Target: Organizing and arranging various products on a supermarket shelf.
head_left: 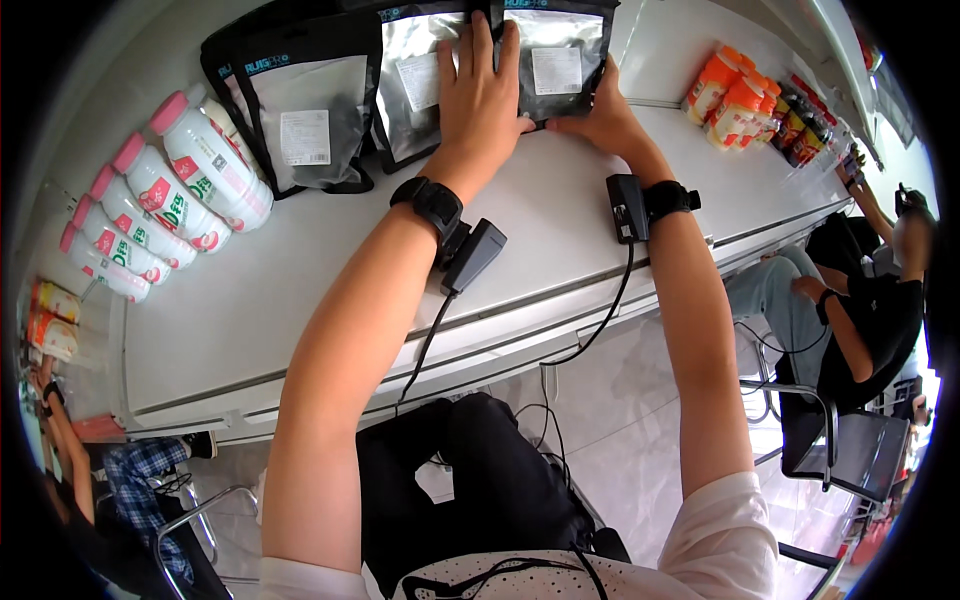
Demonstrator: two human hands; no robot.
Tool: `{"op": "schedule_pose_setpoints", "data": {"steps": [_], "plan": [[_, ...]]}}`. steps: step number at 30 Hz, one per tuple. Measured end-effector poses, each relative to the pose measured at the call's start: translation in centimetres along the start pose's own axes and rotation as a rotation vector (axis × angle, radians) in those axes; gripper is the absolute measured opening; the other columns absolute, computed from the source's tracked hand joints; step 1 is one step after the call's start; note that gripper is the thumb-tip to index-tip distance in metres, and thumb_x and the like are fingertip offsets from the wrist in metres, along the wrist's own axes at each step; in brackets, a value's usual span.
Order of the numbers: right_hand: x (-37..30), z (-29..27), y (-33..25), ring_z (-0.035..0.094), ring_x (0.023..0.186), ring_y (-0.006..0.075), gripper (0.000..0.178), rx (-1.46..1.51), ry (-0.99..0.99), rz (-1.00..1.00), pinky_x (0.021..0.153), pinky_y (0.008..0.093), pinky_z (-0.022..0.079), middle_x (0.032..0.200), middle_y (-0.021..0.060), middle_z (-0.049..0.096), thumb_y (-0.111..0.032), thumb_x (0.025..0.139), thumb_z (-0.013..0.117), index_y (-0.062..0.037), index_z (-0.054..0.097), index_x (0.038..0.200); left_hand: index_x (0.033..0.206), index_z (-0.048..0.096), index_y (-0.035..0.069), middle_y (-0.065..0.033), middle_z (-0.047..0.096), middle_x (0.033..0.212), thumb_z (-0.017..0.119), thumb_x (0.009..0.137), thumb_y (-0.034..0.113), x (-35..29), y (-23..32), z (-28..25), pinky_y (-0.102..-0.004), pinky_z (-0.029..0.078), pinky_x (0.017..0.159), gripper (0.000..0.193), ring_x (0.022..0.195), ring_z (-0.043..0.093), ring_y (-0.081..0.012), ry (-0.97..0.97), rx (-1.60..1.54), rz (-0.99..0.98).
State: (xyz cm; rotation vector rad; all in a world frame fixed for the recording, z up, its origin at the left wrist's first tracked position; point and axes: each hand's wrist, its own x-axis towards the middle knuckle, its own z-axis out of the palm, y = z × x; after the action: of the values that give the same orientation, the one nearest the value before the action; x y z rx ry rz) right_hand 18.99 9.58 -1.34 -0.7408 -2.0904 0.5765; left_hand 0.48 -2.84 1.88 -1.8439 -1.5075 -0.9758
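Several black-edged pouches with clear or silvery fronts and white labels stand side by side at the back of the white shelf. My left hand (475, 105) lies with fingers stretched out over the right part of the middle pouch (407, 85), its fingertips reaching the gap beside the right pouch (557, 70). At that right pouch's lower right corner is my right hand (607, 120), thumb along the bottom edge and forefinger up the side; its other fingers are mostly hidden. Another pouch (305, 130) leans at the left, overlapping one behind it. Both wrists wear black straps with cabled boxes.
White bottles with pink caps (200, 165) line the shelf's left side. Orange-capped bottles (735, 100) and dark-labelled bottles (800, 125) stand at the back right. Cables hang over the shelf's front edge (540, 310). A seated person (860, 320) is at the right, another (130, 480) at the left.
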Motion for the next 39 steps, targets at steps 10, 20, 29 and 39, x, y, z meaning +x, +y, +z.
{"op": "schedule_pose_setpoints", "data": {"steps": [10, 20, 29, 39], "plan": [[0.6, -0.2, -0.7, 0.048, 0.128, 0.0324, 0.13, 0.126, -0.023, 0.169, 0.11, 0.0356, 0.038, 0.135, 0.0264, 0.048, -0.038, 0.055, 0.097, 0.0168, 0.018, 0.142, 0.149, 0.032, 0.0, -0.0364, 0.03, 0.149, 0.09, 0.065, 0.017, 0.0, 0.1, -1.5, -0.0557, 0.028, 0.116, 0.104, 0.135, 0.038, -0.0498, -0.071, -0.049, -0.014], [0.5, -0.4, -2.3, 0.059, 0.113, 0.0279, 0.105, 0.262, 0.071, 0.235, 0.096, 0.034, 0.048, 0.124, 0.0263, 0.057, -0.05, 0.068, 0.089, 0.0188, 0.037, 0.129, 0.148, 0.034, 0.002, -0.0361, 0.029, 0.149, 0.093, 0.059, 0.019, 0.3, 0.4, -1.5, -0.0583, 0.028, 0.115, 0.108, 0.135, 0.038, -0.0498, -0.037, -0.021, -0.005], [0.2, 0.2, -2.5, 0.059, 0.115, 0.0267, 0.106, 0.2, 0.127, 0.185, 0.099, 0.0345, 0.048, 0.123, 0.0241, 0.057, -0.039, 0.064, 0.094, 0.0172, 0.035, 0.131, 0.151, 0.034, 0.012, -0.0332, 0.031, 0.15, 0.093, 0.058, 0.038, -0.4, -1.0, 1.7, -0.0597, 0.028, 0.113, 0.113, 0.131, 0.048, -0.0409, -0.007, 0.076, 0.007], [0.3, 0.6, -1.5, 0.055, 0.121, 0.0307, 0.118, 0.126, 0.097, 0.136, 0.104, 0.0369, 0.046, 0.128, 0.0259, 0.054, -0.039, 0.059, 0.097, 0.0181, 0.027, 0.135, 0.148, 0.037, 0.013, -0.0339, 0.028, 0.151, 0.093, 0.061, 0.033, -0.5, -0.9, 1.4, -0.062, 0.024, 0.114, 0.105, 0.136, 0.043, -0.0402, -0.034, 0.041, -0.002]]}}
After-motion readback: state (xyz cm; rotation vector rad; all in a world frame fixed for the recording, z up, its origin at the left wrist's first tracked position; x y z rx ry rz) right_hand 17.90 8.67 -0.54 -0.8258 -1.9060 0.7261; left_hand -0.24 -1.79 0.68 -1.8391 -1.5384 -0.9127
